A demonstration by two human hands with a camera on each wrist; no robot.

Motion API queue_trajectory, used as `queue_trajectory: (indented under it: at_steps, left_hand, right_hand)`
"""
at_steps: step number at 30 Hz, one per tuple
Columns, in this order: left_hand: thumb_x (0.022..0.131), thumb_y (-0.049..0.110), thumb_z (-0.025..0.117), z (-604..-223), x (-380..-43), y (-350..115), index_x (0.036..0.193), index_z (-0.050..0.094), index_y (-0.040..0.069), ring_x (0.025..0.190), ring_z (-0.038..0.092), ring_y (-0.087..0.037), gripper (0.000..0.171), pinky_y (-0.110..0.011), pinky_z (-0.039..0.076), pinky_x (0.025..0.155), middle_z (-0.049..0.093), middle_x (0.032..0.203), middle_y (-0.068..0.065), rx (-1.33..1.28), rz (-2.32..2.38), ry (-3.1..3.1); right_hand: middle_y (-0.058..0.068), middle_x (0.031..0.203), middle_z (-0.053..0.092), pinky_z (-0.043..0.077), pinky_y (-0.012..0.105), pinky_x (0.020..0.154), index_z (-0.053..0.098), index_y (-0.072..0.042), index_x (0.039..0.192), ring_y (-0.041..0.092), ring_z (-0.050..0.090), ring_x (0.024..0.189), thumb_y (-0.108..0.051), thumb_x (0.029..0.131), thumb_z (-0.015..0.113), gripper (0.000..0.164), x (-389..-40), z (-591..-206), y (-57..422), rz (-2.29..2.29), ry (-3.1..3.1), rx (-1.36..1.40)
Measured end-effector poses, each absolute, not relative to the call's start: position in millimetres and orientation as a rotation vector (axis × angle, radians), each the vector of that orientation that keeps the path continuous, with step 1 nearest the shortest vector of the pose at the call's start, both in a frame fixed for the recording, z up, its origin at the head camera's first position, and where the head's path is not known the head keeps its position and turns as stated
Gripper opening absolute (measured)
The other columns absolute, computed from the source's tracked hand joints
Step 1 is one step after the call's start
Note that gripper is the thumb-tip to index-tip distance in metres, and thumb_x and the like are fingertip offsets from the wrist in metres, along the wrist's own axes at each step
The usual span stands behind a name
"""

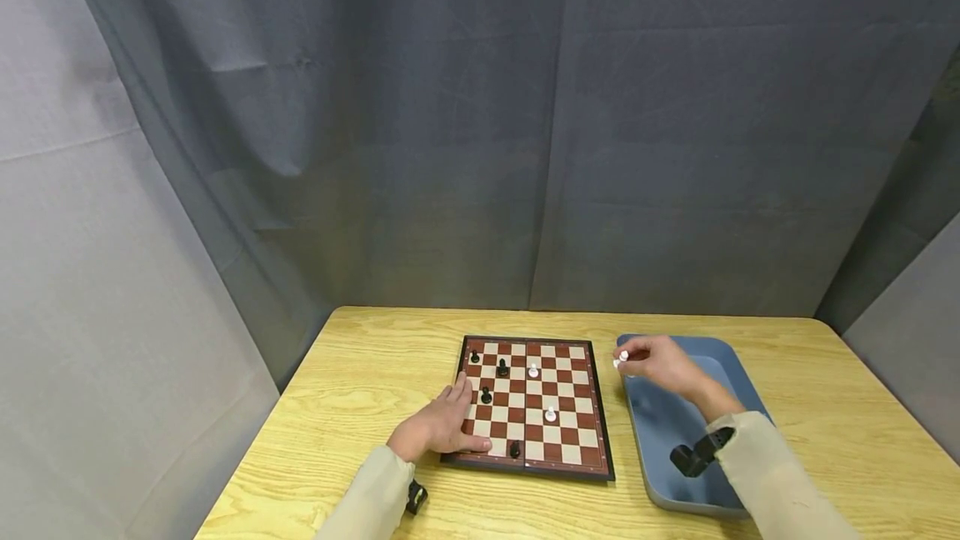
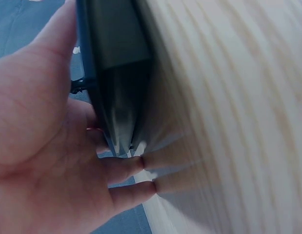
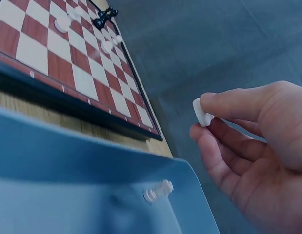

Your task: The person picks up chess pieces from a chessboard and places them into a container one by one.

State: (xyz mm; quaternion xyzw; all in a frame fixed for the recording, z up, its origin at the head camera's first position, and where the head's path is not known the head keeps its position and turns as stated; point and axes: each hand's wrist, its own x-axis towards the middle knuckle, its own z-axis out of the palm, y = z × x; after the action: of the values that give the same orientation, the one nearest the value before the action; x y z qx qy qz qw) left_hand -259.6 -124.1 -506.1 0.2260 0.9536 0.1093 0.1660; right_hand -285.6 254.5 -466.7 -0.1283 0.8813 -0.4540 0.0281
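A brown-and-cream chessboard [image 1: 570,440] with a dark rim lies on the table. My left hand [image 1: 444,423] rests along its left side, fingers spread and thumb over the near left squares. In the left wrist view, two fingertips [image 2: 148,187] of that hand touch the table beside the board. My right hand [image 1: 660,363] pinches a white chess piece [image 3: 201,113] between thumb and fingers, above the far left corner of the blue tray [image 1: 647,465]. The fingers hide part of that piece. Another white chess piece [image 3: 158,191] is inside the tray near a corner.
On the board's right half are two white pieces, one farther [image 1: 533,371] and one nearer [image 1: 551,414]. Several black pieces, including a larger one [image 1: 502,368], are on the left half. A grey curtain [image 1: 450,148] hangs behind the wooden table [image 1: 360,373].
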Motion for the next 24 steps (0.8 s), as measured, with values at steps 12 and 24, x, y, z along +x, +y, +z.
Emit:
queue_trajectory:
  at_steps: [12,24]
  left_hand:
    - [0.081,0.066,0.056,-506.6,-260.4,-124.8,0.151,0.008,0.0,0.14,0.015,-0.037,0.108,-0.046,0.026,0.109,-0.001,0.157,-0.016,0.635,0.329,2.714]
    - [0.081,0.064,0.058,-502.6,-257.7,-124.1,0.151,0.009,-0.001,0.14,0.016,-0.038,0.108,-0.048,0.026,0.109,0.0,0.157,-0.018,0.649,0.344,2.711]
  right_hand:
    - [0.008,0.095,0.065,0.05,0.048,0.072,0.068,0.001,0.103,0.02,0.06,0.084,-0.017,0.089,0.067,0.023,-285.8,-473.5,280.8,-1.329,2.775,-0.361]
    - [0.01,0.099,0.065,0.051,0.046,0.075,0.067,0.001,0.106,0.022,0.061,0.088,-0.022,0.089,0.068,0.028,-286.5,-478.8,306.5,-1.261,2.809,-0.265]
